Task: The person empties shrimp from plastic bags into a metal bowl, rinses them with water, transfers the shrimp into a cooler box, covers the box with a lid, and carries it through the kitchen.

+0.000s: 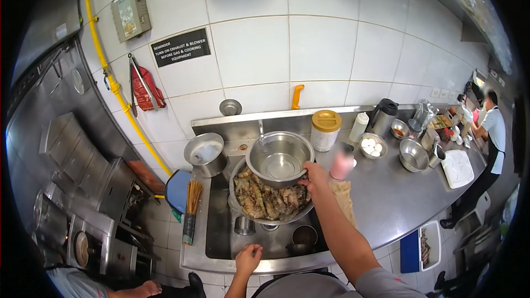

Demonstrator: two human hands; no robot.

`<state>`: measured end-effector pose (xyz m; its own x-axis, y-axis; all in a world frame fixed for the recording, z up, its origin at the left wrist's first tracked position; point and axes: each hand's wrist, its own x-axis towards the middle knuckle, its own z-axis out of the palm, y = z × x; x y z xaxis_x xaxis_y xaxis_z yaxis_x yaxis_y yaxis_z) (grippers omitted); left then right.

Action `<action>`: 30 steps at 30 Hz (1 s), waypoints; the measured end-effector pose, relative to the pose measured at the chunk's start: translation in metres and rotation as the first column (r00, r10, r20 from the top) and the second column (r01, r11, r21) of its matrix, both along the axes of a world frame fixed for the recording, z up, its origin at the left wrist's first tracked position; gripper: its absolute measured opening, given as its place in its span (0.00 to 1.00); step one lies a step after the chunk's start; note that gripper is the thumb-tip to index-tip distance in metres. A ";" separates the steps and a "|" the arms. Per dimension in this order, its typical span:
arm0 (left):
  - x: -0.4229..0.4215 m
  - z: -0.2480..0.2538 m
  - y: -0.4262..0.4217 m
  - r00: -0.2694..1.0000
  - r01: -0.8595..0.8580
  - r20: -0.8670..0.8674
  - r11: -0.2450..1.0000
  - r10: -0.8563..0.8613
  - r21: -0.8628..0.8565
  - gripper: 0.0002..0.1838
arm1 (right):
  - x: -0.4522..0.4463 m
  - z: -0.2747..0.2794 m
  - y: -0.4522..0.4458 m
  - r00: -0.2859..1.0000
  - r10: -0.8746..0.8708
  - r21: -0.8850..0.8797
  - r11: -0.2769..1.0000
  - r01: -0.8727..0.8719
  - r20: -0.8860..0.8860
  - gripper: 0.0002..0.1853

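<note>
Skewers (pixel 193 197) and a pot (pixel 205 152) sit beside the sink (pixel 215 237), left, as a basin (pixel 233 203) of heaped shrimp (pixel 251 201) rests over it. The left hand (pixel 249 258) hangs loosely curled near the front edge; whether it holds anything cannot be told. Above the shrimp, a bowl (pixel 280 160) is raised, its rim gripped by the right hand (pixel 314 178). Work appears midway: bowl lifted, shrimp seemingly unpeeled. Eggs (pixel 370 147) wait untouched on the worktop (pixel 381 196).
</note>
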<state>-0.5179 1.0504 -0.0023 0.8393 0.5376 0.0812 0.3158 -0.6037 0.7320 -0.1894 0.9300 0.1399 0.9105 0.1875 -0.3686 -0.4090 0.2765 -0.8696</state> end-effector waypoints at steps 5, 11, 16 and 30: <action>0.000 -0.005 0.000 1.000 0.002 -0.002 0.999 -0.002 0.035 0.10 | -0.002 0.000 0.005 1.000 0.010 -0.010 1.000 -0.010 0.011 0.13; 0.000 -0.012 0.002 1.000 0.028 -0.013 0.994 -0.027 0.105 0.10 | -0.007 0.005 0.005 1.000 0.001 0.022 1.000 -0.001 0.017 0.13; 0.001 -0.007 0.000 0.997 0.034 -0.071 0.997 -0.029 0.064 0.10 | -0.010 0.004 0.004 0.999 0.021 0.033 0.999 -0.022 0.031 0.11; 0.001 -0.006 0.000 0.994 0.055 -0.095 0.995 -0.048 0.080 0.11 | -0.005 0.004 0.001 1.000 -0.017 0.018 1.000 0.017 0.007 0.09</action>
